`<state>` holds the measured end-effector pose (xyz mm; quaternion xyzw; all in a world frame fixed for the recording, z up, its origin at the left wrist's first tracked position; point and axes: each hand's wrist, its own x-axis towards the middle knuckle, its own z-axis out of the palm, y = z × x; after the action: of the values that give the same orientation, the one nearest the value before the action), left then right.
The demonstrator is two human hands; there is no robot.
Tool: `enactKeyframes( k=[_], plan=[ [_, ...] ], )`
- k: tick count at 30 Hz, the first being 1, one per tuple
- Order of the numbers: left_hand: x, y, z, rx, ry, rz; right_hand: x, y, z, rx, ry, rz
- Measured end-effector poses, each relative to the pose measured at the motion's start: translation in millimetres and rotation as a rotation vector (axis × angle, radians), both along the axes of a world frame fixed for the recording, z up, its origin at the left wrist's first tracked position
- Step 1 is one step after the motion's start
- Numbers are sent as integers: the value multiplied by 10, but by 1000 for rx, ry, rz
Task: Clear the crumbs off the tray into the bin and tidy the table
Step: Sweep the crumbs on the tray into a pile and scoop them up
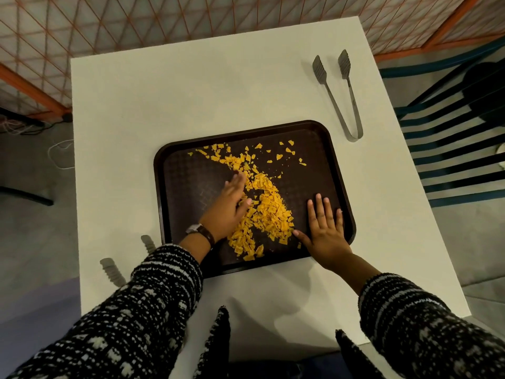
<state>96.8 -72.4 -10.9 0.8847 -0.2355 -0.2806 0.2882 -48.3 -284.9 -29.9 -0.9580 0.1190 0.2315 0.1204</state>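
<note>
Two hands work on one dark tray (175, 192) at the middle of the tabletop (191, 91). The left hand (232, 203), fingers straight, presses edge-on against the orange crumbs (267, 212). The right hand (325, 231) lies flat with fingers spread, holding nothing. Gathering appears to be under way; next the heap needs tipping into a bin, which is not in view. Two tongs: one far right (341, 97), one near left (112, 269), partly hidden.

A white square table (191, 91) fills the middle of the frame, seen from above. Behind it, across the top, stands a screen (136, 20) of orange diamond lattice in an orange frame. At the right edge, a dark blue slatted chair (451, 149) sits just beside the table. The grey floor (35, 228) shows at left, where a pale cord (58, 154) lies looped near a black bar (24, 194). The light is soft.
</note>
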Motion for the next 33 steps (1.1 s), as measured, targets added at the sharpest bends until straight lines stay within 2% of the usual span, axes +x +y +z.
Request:
enactKeyframes(
  k=[2, 5, 7, 10, 15, 22, 23, 25, 28, 30, 33],
  plan=[
    [-22, 22, -6, -69, 1, 19, 1, 2, -5, -4, -13, -3],
    [147, 137, -19, -131, -100, 178, -2, 5, -19, -7, -16, -1],
    [342, 228, -63, -47, -160, 288, -9, 4, -29, -14, -26, -3],
    [592, 329, -130, 123, -153, 389, -11, 7, -27, -19, -33, -3],
    [637, 270, -193, 139, -171, 228, -1, 2, -16, -17, -26, 1],
    [213, 22, -136, 20, -214, -186, -10, 2, -25, -9, -41, -7],
    [212, 53, -159, 15, -238, -151, -11, 3, -30, -13, -44, -7],
    [291, 158, -208, 50, -270, 62, -16, 1, -40, -18, -45, -4],
    [466, 382, -224, 216, -254, 389, -26, -1, -51, -25, -53, -6],
    [558, 468, -219, 259, -206, 471, -25, -1, -52, -28, -48, -1],
    [659, 471, -229, 274, -166, 449, -26, -1, -57, -29, -41, 3]
  ],
)
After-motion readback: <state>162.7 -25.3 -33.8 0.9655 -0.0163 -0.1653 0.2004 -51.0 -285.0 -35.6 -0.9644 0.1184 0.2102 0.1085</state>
